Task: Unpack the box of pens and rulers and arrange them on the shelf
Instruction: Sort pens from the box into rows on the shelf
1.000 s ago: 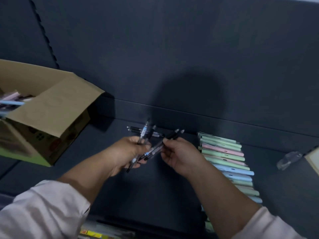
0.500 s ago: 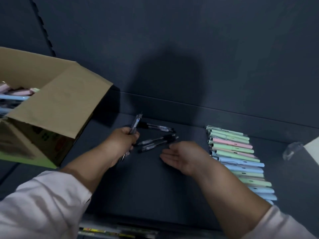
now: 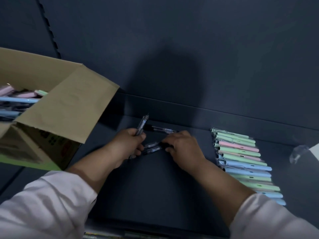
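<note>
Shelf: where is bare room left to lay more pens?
Bare shelf lies between the forearms, near side of the black pens, and in the strip between the right hand and the pastel pens. Crowded where it meets the left hand.

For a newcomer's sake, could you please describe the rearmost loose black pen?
On the dark shelf, between the cardboard box and the pastel pen row, look beyond the left hand and right hand. The black pen lies alone nearest the back wall; two similar pens lie closer.
</note>
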`<state>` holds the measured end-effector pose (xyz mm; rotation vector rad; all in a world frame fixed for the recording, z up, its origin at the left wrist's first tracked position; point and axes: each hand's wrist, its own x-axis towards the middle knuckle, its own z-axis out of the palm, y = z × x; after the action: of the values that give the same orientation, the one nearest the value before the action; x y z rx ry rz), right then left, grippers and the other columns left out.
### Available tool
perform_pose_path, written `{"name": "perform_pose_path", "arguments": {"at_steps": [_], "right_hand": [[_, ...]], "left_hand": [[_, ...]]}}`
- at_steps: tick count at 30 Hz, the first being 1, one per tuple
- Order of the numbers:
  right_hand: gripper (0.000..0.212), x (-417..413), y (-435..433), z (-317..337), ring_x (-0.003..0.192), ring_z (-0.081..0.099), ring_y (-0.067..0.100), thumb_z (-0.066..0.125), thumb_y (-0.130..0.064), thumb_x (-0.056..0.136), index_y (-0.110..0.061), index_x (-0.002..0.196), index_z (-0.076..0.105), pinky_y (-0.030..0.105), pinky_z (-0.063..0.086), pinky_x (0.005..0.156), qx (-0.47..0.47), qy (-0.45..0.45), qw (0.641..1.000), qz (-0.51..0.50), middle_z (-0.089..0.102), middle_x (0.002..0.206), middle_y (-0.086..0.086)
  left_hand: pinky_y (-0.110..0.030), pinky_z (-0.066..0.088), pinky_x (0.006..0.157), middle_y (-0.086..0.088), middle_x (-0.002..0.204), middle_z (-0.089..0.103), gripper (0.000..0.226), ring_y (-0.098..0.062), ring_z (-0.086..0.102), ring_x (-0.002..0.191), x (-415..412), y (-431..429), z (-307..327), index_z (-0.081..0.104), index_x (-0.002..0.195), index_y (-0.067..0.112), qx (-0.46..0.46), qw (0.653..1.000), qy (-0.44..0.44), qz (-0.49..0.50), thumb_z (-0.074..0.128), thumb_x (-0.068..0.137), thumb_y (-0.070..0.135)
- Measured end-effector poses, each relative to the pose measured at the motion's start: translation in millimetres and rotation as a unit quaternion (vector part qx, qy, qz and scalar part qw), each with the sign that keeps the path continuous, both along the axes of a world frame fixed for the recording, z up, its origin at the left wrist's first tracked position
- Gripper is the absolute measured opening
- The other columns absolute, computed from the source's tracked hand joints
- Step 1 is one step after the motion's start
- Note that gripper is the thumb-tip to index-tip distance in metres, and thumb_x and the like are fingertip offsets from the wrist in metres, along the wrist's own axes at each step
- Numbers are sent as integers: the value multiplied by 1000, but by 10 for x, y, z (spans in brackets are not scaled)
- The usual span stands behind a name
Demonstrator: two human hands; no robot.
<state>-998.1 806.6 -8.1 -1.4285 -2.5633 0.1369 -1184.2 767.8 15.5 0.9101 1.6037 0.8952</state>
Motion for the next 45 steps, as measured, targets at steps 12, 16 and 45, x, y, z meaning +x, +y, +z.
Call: {"name": "perform_pose_path", "arguments": {"at_steps": [12,16,45], "right_hand": [[11,-365,5,102,80,56,9,60,-27,92,-20,86,67,24,43,70,-118,358,918,-127,65,83,-5],[13,-495,-42,270,66,59,6,63,-24,90,-21,78,65,18,44,56,-385,490,770,-139,67,71,-7],[15,-127,-266,183,58,56,9,56,-9,91,-18,80,60,20,45,51,-335,469,778,-251,60,71,1]], "left_hand": [[-26,48,57,-1,70,71,25,-11,64,58,-85,17,160,63,94,17,-46,985,-164,-30,42,99,5],[-28,47,61,-5,75,64,22,-15,58,64,-5,27,178,62,92,14,-39,981,-180,-54,45,97,2],[-20,46,53,3,63,60,21,-11,57,57,154,125,86,60,73,19,121,991,59,13,68,83,3]]}}
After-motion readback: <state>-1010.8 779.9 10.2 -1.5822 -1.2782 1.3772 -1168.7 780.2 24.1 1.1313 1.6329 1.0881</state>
